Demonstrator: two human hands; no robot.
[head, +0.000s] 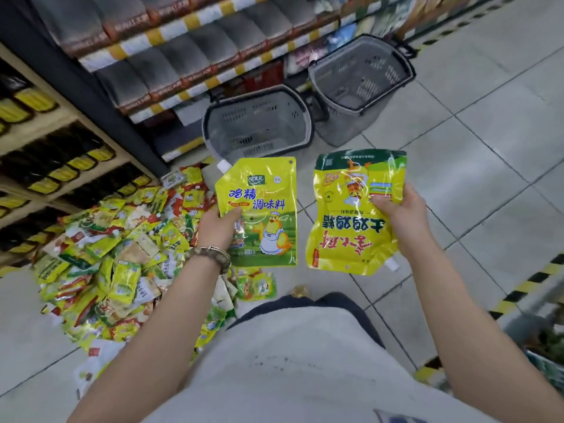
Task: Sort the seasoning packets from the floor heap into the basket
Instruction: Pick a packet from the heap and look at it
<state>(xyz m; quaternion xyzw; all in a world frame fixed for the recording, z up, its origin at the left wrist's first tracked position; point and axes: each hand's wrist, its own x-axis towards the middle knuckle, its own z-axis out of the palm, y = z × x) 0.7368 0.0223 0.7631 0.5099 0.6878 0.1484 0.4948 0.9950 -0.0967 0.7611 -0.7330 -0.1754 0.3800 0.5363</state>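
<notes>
The left hand [218, 228] grasps a yellow seasoning pouch [265, 209] by its left edge, thumb across the front, holding it upright with its blue lettering and cartoon chick facing the camera. The right hand [402, 213] pinches a second yellow pouch [348, 227] at its right edge; this one hangs upside down, red lettering inverted and spout at the near right corner. The two pouches are side by side in the air, apart, above the tiled floor [476, 166]. The heap of packets [122, 257] lies on the floor to the left, against the shelves [189, 53]. Just beyond the pouches a grey basket [283, 108] lies tipped against the shelves, and a second grey basket [345, 71] stands farther right. A beaded bracelet [213, 254] circles the left wrist.
</notes>
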